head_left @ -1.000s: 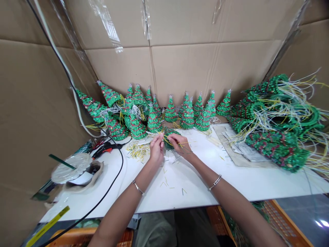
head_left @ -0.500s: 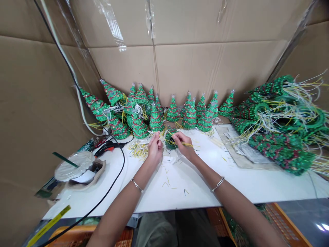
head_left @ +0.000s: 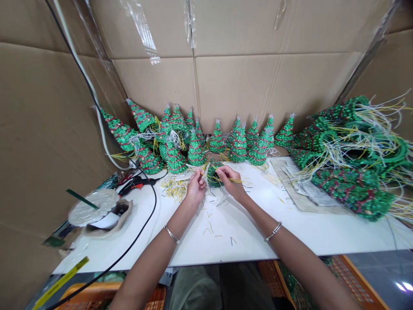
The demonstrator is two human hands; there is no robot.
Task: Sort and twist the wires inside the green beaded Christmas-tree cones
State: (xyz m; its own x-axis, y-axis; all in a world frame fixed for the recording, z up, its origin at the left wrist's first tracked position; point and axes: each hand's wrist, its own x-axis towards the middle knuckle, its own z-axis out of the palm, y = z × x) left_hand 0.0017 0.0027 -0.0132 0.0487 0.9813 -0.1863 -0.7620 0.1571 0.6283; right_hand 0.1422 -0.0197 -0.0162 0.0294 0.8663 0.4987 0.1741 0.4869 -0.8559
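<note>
Head view: a small green sequinned tree cone [head_left: 213, 173] is held just above the white table [head_left: 206, 247], between the two hands, lying on its side with its yellow wires [head_left: 230, 180] drawn out. The cone is grasped by the right hand [head_left: 230, 183], its fingers closed on cone and wires. The left hand [head_left: 195, 188] is clenched in a pinch on wire ends near the cone. A metal bangle [head_left: 171, 234] is worn on the left wrist and another [head_left: 274, 231] on the right. Cut wire pieces [head_left: 173, 188] are scattered beside the left hand. Upright finished-looking sequinned trees [head_left: 217, 140] are ranked behind, against a cardboard wall [head_left: 258, 86]. A heap of wired cones [head_left: 351, 150] is piled at the right. A red-and-black hand tool [head_left: 135, 185] and a black cable [head_left: 151, 206] are seen at the left.
</note>
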